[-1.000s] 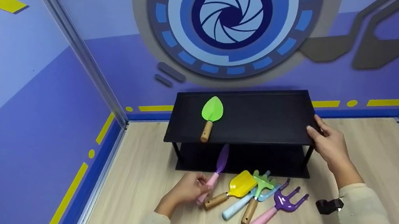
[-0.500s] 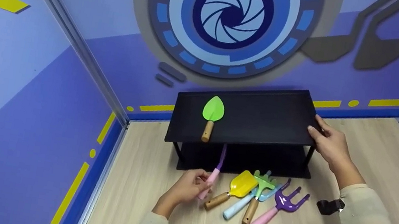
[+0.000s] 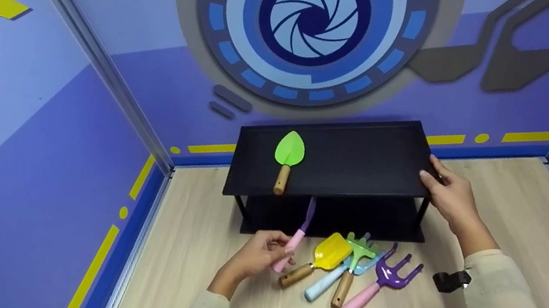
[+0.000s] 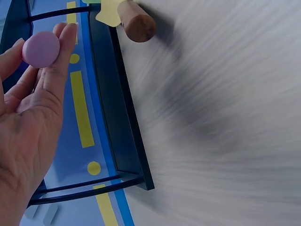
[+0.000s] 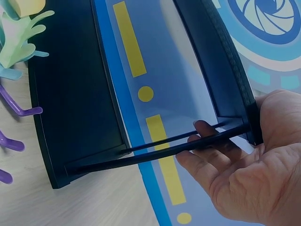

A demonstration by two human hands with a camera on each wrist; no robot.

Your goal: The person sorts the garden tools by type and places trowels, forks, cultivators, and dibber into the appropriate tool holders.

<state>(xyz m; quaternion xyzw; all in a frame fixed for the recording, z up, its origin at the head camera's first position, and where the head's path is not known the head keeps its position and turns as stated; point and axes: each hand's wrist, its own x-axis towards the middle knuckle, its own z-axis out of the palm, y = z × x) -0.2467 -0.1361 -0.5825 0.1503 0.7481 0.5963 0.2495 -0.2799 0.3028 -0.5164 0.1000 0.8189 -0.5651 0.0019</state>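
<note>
My left hand [image 3: 263,254] pinches the pink handle of a purple-bladed trowel [image 3: 294,242]. The blade points away from me, its tip at the front of a black two-tier shelf [image 3: 361,159], just under the upper board's edge. In the left wrist view the round pink handle end faces the camera between thumb and fingers. My right hand [image 3: 450,198] grips the right end of the upper board, thumb on top; the right wrist view shows the fingers [image 5: 202,160] under it by the side posts. A green trowel [image 3: 290,148] with a wooden handle lies on the upper board's left part.
In front of the shelf lie a yellow shovel [image 3: 331,252], a green rake [image 3: 361,249] crossing a light blue tool [image 3: 324,286], and a purple fork [image 3: 393,275] with a pink handle. Blue patterned walls [image 3: 114,90] stand behind and on both sides.
The pink-handled trowel has tilted and turned, so its purple blade now shows nearly edge-on. My left hand has risen slightly with it. The right hand keeps its grip on the shelf.
</note>
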